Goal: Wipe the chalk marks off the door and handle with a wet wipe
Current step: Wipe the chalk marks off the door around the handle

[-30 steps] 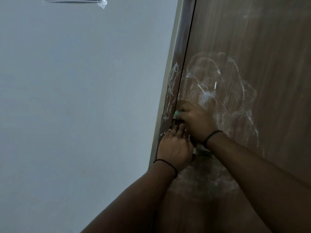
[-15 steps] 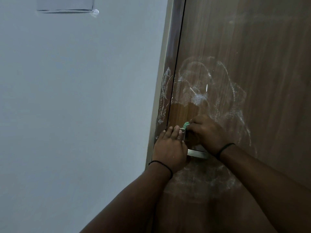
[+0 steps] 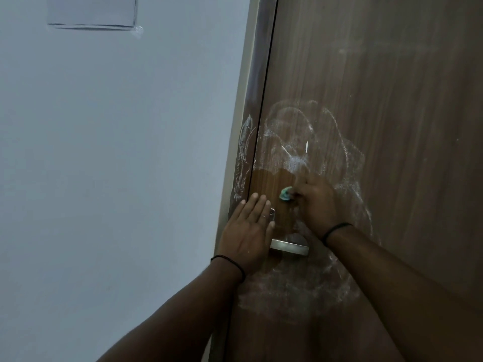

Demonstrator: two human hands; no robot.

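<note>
A brown wooden door (image 3: 392, 100) carries smeared white chalk marks (image 3: 295, 158) above and below its metal handle (image 3: 288, 247). A darker wiped patch lies just above the handle. My right hand (image 3: 317, 205) pinches a small crumpled green wet wipe (image 3: 285, 194) against the door, above the handle. My left hand (image 3: 248, 228) lies flat with straight fingers on the door's left edge, partly covering the handle's left end. Chalk scribbles also mark the door frame (image 3: 245, 142).
A pale grey wall (image 3: 117, 165) fills the left side. A taped sheet (image 3: 92, 11) hangs on it near the top.
My right hand with the wipe has slid down and to the right, leaving a clean dark patch. My left hand has flattened on the door edge, uncovering more of the handle.
</note>
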